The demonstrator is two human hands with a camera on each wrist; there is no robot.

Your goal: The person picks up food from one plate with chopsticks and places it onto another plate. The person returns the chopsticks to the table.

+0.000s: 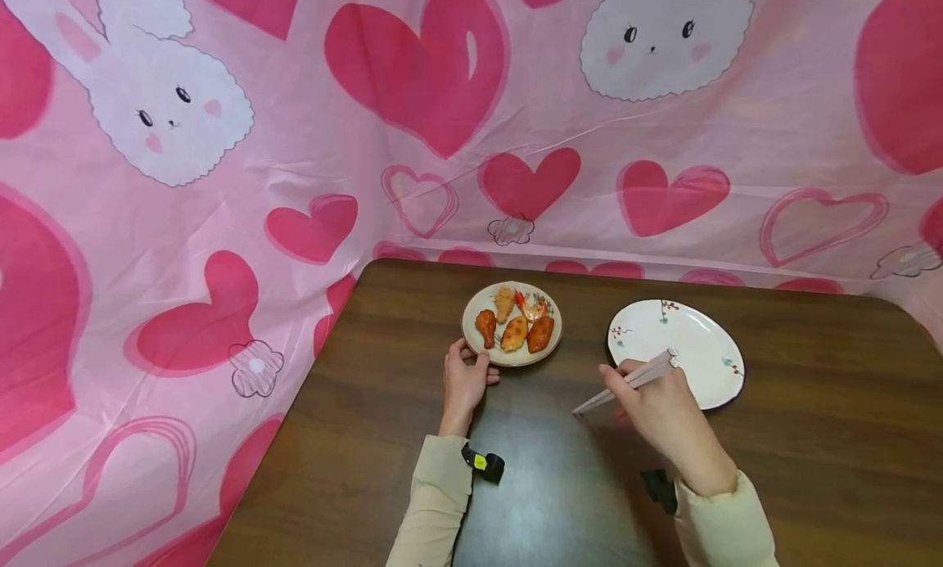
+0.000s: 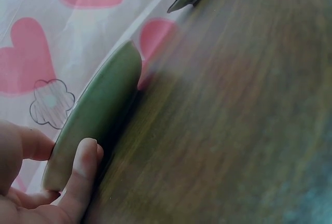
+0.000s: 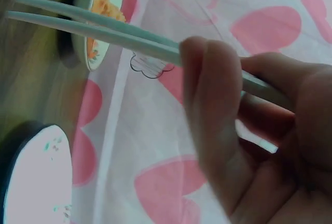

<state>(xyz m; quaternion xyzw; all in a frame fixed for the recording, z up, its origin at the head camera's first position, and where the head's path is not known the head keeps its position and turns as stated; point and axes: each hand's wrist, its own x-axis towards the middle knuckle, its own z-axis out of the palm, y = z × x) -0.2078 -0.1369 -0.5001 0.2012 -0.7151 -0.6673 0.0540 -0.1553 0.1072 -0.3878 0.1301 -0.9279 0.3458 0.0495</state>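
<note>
My left hand [image 1: 466,380] grips the near-left rim of a small round plate [image 1: 477,303]. In the left wrist view the thumb and fingers [image 2: 85,156] lie on both sides of the plate's edge. On this plate lie a browned drumstick [image 1: 485,328], a paler breaded piece [image 1: 504,303], a shrimp [image 1: 532,305] and two wing-like pieces [image 1: 515,334]. My right hand [image 1: 659,411] holds a pair of light chopsticks [image 1: 651,370], tips slightly apart and pointing left over the table. Nothing is between the tips [image 3: 15,6].
A white oval plate [image 1: 674,342] with small floral sprigs stands right of the small plate, partly behind my right hand. The dark wooden table [image 1: 545,477] ends at a pink curtain [image 1: 435,174] with hearts and rabbits, along the back and left.
</note>
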